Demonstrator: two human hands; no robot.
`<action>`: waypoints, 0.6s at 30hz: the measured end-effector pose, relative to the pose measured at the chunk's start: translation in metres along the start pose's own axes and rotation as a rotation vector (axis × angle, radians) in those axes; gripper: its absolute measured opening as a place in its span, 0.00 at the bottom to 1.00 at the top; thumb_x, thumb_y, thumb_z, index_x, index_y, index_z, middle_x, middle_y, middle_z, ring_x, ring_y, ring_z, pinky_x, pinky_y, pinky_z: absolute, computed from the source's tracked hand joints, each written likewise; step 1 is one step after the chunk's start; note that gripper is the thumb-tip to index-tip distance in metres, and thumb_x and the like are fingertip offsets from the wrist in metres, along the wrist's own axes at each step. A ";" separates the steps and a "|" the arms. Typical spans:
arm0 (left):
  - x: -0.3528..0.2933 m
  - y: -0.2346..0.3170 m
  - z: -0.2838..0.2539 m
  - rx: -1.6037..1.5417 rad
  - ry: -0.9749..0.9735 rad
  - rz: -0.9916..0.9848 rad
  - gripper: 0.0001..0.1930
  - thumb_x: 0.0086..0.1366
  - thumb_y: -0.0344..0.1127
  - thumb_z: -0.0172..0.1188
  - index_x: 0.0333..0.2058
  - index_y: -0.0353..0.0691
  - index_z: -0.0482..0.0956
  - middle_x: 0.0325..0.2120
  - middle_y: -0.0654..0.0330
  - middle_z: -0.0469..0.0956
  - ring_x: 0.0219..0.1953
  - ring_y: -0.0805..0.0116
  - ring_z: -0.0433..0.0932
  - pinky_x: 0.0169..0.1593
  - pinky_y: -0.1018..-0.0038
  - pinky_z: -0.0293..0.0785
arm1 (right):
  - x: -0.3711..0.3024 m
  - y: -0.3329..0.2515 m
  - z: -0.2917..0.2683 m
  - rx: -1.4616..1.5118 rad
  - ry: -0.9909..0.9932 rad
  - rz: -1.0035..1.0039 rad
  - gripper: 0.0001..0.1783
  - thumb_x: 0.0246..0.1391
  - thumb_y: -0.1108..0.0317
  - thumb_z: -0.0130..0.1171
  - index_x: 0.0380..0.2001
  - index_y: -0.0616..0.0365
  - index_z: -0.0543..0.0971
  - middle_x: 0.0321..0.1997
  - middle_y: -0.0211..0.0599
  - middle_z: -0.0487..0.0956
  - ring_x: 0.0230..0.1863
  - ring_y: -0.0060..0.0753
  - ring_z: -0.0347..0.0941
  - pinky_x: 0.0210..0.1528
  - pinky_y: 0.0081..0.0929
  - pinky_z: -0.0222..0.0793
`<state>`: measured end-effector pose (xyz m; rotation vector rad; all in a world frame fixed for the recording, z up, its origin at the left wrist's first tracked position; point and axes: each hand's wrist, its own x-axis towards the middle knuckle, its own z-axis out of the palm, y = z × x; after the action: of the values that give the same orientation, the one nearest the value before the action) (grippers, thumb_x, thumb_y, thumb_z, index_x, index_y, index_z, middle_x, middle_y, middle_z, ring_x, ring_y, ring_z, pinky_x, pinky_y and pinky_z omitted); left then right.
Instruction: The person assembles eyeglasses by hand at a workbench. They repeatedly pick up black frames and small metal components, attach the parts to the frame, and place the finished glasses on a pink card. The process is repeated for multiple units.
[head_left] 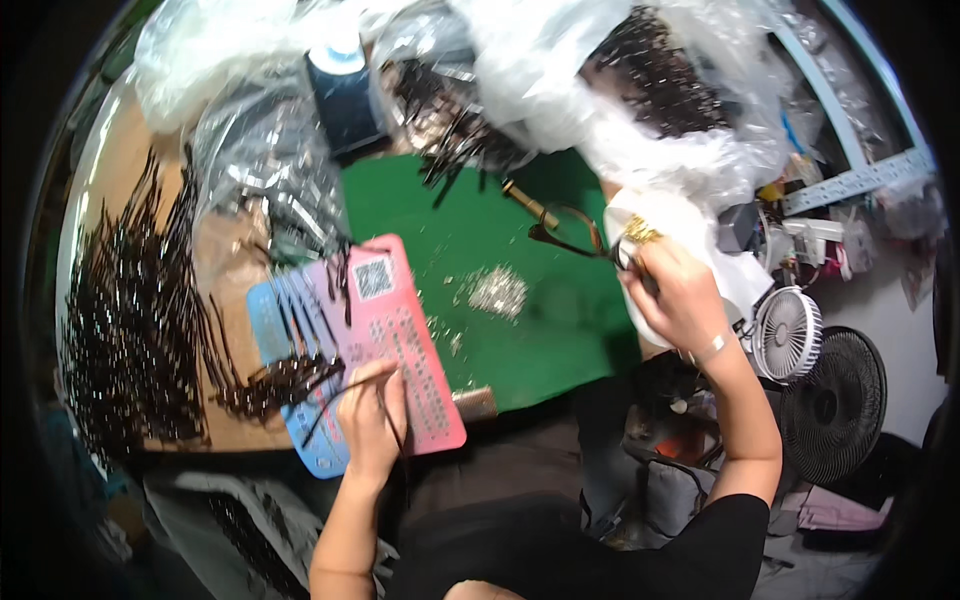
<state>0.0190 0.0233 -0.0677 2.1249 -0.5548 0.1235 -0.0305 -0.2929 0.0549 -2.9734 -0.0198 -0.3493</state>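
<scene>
My left hand (372, 420) is closed around a thin dark strip (372, 378) above a pink and blue printed board (390, 310). Other dark strands dangle by its fingers. My right hand (675, 285) is closed at the green mat's right edge, beside a clump of gold-coloured pieces (641, 231) on white sheeting. What its fingertips hold is hidden. A tool with dark and tan curved arms (562, 240) reaches from near those fingertips over the mat. A small pile of silvery bits (498, 292) lies on the green mat (450, 215).
Many glossy dark strips (135, 330) lie in a heap at the left. Clear plastic bags (265, 150) and more dark strips (660, 75) crowd the back. At the right are a white fan (787, 335), a black fan (832, 405) and a pale metal frame (855, 180).
</scene>
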 end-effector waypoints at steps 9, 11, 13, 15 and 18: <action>0.000 0.009 -0.009 -0.288 -0.037 -0.373 0.05 0.62 0.28 0.55 0.35 0.34 0.72 0.22 0.64 0.74 0.20 0.81 0.71 0.24 0.84 0.68 | -0.040 -0.104 0.088 0.793 -0.731 0.132 0.11 0.47 0.64 0.57 0.27 0.62 0.76 0.20 0.47 0.76 0.25 0.49 0.75 0.30 0.38 0.71; -0.001 0.020 -0.009 -0.343 -0.029 -0.414 0.05 0.63 0.27 0.54 0.35 0.33 0.71 0.22 0.63 0.74 0.20 0.81 0.72 0.23 0.85 0.70 | -0.038 -0.110 0.092 0.804 -0.712 0.123 0.11 0.47 0.64 0.57 0.27 0.62 0.75 0.21 0.47 0.76 0.25 0.49 0.75 0.30 0.38 0.71; 0.000 0.027 0.000 -0.404 -0.051 -0.495 0.05 0.64 0.27 0.52 0.36 0.31 0.70 0.24 0.62 0.73 0.20 0.80 0.74 0.23 0.84 0.72 | -0.034 -0.112 0.090 0.800 -0.761 0.143 0.12 0.48 0.63 0.57 0.29 0.62 0.75 0.21 0.47 0.76 0.25 0.49 0.75 0.30 0.38 0.71; 0.001 0.027 0.005 -0.393 -0.011 -0.493 0.05 0.65 0.26 0.50 0.37 0.31 0.69 0.23 0.61 0.73 0.20 0.79 0.75 0.23 0.84 0.73 | -0.031 -0.111 0.087 0.800 -0.820 0.164 0.12 0.48 0.63 0.57 0.30 0.62 0.75 0.21 0.47 0.77 0.26 0.50 0.75 0.30 0.38 0.71; -0.001 0.026 0.006 -0.413 -0.004 -0.508 0.05 0.65 0.26 0.49 0.38 0.31 0.68 0.23 0.61 0.73 0.19 0.79 0.75 0.23 0.85 0.72 | -0.033 -0.103 0.090 0.792 -0.866 0.072 0.14 0.48 0.62 0.60 0.35 0.58 0.76 0.28 0.45 0.78 0.28 0.42 0.77 0.31 0.31 0.72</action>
<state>0.0063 0.0057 -0.0516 1.7941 -0.0213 -0.2603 -0.0447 -0.1772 -0.0246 -2.1041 -0.1134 0.7796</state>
